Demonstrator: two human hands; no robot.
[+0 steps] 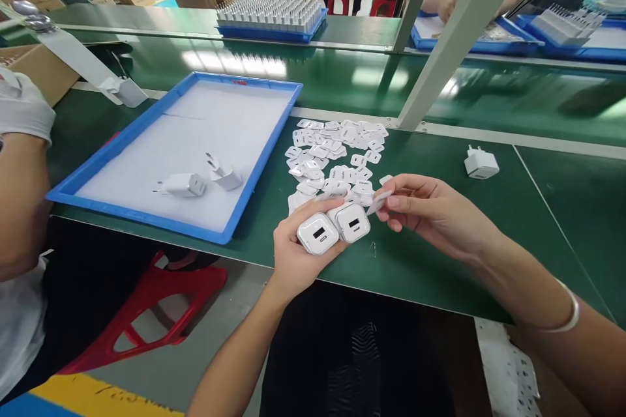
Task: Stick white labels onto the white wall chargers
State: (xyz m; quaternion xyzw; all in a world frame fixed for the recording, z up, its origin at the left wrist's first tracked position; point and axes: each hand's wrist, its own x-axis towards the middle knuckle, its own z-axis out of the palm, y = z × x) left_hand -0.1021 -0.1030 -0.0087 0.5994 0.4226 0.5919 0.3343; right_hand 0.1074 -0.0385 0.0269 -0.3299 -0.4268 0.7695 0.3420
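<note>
Two white chargers sit side by side in my left hand (298, 254), the left charger (317, 234) and the right charger (350, 222), their port faces turned toward me. My right hand (430, 212) pinches a small white plate (379, 201) just right of them. Behind my hands lies a spread pile of small white plates (337, 150) on the green table (415, 273). A single white charger (481, 163) rests on the table at the right. Two more, a lying charger (183, 185) and a tilted charger (225, 176), are in the blue-rimmed tray (259, 199).
A grey metal post (440, 52) rises behind the table. On the far ledge is a blue tray (274, 32) of upright white pieces. A person's arm (22, 195) is at the left, near a red stool (161, 300). Other people sit at the back.
</note>
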